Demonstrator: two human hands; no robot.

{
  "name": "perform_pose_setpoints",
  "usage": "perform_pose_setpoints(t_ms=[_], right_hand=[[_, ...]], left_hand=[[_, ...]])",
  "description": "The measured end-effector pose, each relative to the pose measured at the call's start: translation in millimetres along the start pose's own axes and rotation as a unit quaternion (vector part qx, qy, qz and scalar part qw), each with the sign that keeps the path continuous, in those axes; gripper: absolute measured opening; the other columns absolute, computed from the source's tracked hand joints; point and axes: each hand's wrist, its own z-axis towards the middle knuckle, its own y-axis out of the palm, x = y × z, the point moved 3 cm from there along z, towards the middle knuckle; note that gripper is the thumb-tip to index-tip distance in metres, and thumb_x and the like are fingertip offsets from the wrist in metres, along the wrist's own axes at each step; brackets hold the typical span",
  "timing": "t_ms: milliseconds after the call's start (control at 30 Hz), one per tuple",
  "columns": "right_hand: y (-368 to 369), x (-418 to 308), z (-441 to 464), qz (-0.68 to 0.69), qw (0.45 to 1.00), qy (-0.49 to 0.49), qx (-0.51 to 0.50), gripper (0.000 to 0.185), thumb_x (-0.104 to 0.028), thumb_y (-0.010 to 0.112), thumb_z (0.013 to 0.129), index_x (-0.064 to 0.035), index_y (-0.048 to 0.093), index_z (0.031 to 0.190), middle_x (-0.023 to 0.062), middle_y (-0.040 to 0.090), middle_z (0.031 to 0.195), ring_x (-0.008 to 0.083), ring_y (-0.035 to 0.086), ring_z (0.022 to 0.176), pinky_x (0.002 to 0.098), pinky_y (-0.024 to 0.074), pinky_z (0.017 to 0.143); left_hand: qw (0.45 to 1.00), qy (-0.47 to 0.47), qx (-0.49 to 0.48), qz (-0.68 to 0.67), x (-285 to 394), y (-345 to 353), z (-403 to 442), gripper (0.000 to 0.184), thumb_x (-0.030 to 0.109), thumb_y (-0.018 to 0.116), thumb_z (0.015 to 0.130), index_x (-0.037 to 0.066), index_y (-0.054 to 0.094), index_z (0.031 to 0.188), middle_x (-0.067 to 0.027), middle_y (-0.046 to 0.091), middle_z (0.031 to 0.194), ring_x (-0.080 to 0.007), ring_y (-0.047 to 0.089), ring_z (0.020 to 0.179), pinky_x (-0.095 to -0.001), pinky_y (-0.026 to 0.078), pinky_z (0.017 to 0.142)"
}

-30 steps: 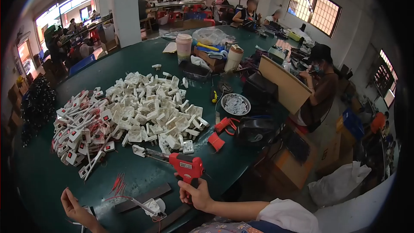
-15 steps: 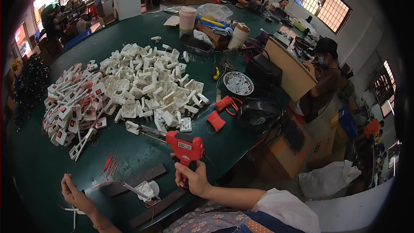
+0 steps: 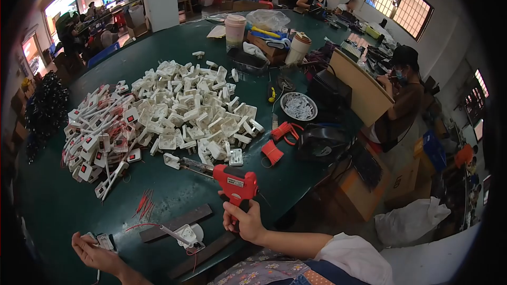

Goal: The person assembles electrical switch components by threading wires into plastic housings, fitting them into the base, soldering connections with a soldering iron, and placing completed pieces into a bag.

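Note:
My right hand (image 3: 244,221) grips the handle of a red soldering gun (image 3: 235,183), its long metal tip pointing left towards the pile. At the lower left, my left hand (image 3: 94,253) is closed with curled fingers around a white plastic housing (image 3: 105,241), partly hidden by the fingers. A white cable shows below that hand. Between my hands, another open white housing (image 3: 186,236) with a white cable and red wires rests by two dark bars (image 3: 177,222). Loose red wires (image 3: 143,205) lie on the green table (image 3: 174,190).
White housings (image 3: 195,108) form a big heap; wired ones with red switches (image 3: 97,137) lie to its left. Beyond are a metal bowl of small parts (image 3: 299,106), red wire bundles (image 3: 272,152), cups and a wooden board (image 3: 364,87). A co-worker (image 3: 404,95) sits at right.
My left hand has come down from a raised pinch and now has a white housing in it. My right hand still grips the soldering gun. The whole view has shifted slightly.

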Motion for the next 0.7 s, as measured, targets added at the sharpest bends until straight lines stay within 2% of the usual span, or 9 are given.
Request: perform_pose_setpoints(t_ms=[67, 167, 267, 333, 400, 533, 600, 633, 700], right_hand=[[-1.1, -4.4, 0.3, -0.001, 1.0, 0.005, 0.006, 0.036, -0.014, 0.056, 0.091, 0.0008, 0.05, 0.124, 0.0072, 0.054, 0.057, 0.0124, 0.049, 0.043, 0.0248, 0.0395, 0.044], [-2.7, -6.0, -1.0, 0.02, 1.0, 0.013, -0.002, 0.034, -0.018, 0.058, 0.092, -0.0038, 0.052, 0.123, 0.004, 0.054, 0.058, 0.0092, 0.049, 0.045, 0.0226, 0.0377, 0.043], [-4.1, -2.6, 0.7, 0.02, 1.0, 0.005, -0.021, 0.036, -0.019, 0.058, 0.092, -0.0038, 0.051, 0.124, 0.0047, 0.056, 0.06, 0.009, 0.049, 0.045, 0.0222, 0.0377, 0.043], [0.0, -7.0, -1.6, 0.01, 1.0, 0.004, -0.028, 0.037, -0.02, 0.058, 0.092, -0.0037, 0.051, 0.124, 0.0053, 0.057, 0.062, 0.0088, 0.049, 0.045, 0.0218, 0.0374, 0.043], [-0.1, -13.0, -4.6, -0.027, 0.998, 0.013, -0.049, 0.039, -0.021, 0.058, 0.093, -0.003, 0.049, 0.126, 0.0068, 0.06, 0.065, 0.0091, 0.054, 0.05, 0.0212, 0.0409, 0.045], [11.4, -23.4, -22.6, 0.038, 0.997, 0.03, -0.054, 0.032, -0.017, 0.062, 0.09, -0.0016, 0.056, 0.118, 0.0066, 0.064, 0.07, 0.0092, 0.06, 0.06, 0.0211, 0.0471, 0.053], [9.1, -19.4, -29.2, -0.062, 0.994, -0.019, -0.087, 0.02, -0.012, 0.069, 0.085, -0.0001, 0.065, 0.101, 0.0059, 0.066, 0.075, 0.0097, 0.063, 0.069, 0.0222, 0.0508, 0.062], [9.1, -18.3, -30.8, -0.061, 0.994, -0.017, -0.087, 0.02, -0.012, 0.069, 0.085, -0.0001, 0.065, 0.101, 0.0059, 0.066, 0.075, 0.0097, 0.063, 0.069, 0.0222, 0.0508, 0.062], [9.8, -17.5, -33.9, -0.104, 0.989, -0.04, -0.093, 0.013, -0.009, 0.072, 0.082, 0.0004, 0.068, 0.09, 0.0059, 0.068, 0.078, 0.0095, 0.063, 0.07, 0.0224, 0.051, 0.064]], left_hand=[[0.998, 0.033, -0.049, 0.001, 19.1, 3.8, -18.7, 0.022, 0.015, 0.045, 0.099, 0.0, 0.056, 0.112, -0.0022, 0.05, 0.071, -0.0067, 0.047, 0.066, -0.0196, 0.038, 0.059], [0.973, 0.051, -0.226, -0.015, 69.8, 27.1, -63.4, 0.02, 0.014, 0.046, 0.099, -0.001, 0.056, 0.107, -0.0027, 0.051, 0.068, -0.0074, 0.048, 0.062, -0.0204, 0.038, 0.057], [0.868, -0.021, -0.494, -0.044, 113.3, 59.1, -112.4, 0.017, 0.013, 0.047, 0.098, -0.001, 0.056, 0.102, -0.0032, 0.051, 0.064, -0.0081, 0.049, 0.058, -0.0213, 0.038, 0.054], [0.787, -0.085, -0.61, -0.038, 125.9, 79.2, -142.9, 0.016, 0.013, 0.048, 0.097, -0.001, 0.056, 0.099, -0.0036, 0.052, 0.062, -0.0086, 0.049, 0.056, -0.0218, 0.038, 0.052], [0.747, -0.127, -0.653, -0.008, 127.1, 90.1, -163.9, 0.016, 0.012, 0.048, 0.097, -0.002, 0.056, 0.095, -0.0039, 0.052, 0.06, -0.009, 0.05, 0.053, -0.0224, 0.038, 0.051], [0.735, -0.162, -0.656, 0.06, 120.9, 98.9, -175.8, 0.016, 0.011, 0.05, 0.096, -0.002, 0.055, 0.089, -0.0046, 0.053, 0.055, -0.0099, 0.051, 0.049, -0.0235, 0.038, 0.048], [0.737, -0.17, -0.648, 0.089, 120.2, 102.2, -176.8, 0.017, 0.011, 0.05, 0.095, -0.003, 0.055, 0.085, -0.005, 0.053, 0.053, -0.0104, 0.052, 0.046, -0.024, 0.039, 0.046], [0.737, -0.175, -0.645, 0.1, 120.1, 102.5, -178.2, 0.018, 0.011, 0.051, 0.095, -0.003, 0.055, 0.084, -0.0052, 0.053, 0.051, -0.0106, 0.052, 0.045, -0.0243, 0.039, 0.045], [0.74, -0.19, -0.636, 0.112, 120.0, 103.5, -181.1, 0.02, 0.01, 0.051, 0.094, -0.003, 0.055, 0.08, -0.0055, 0.054, 0.049, -0.011, 0.053, 0.043, -0.0248, 0.039, 0.043]])
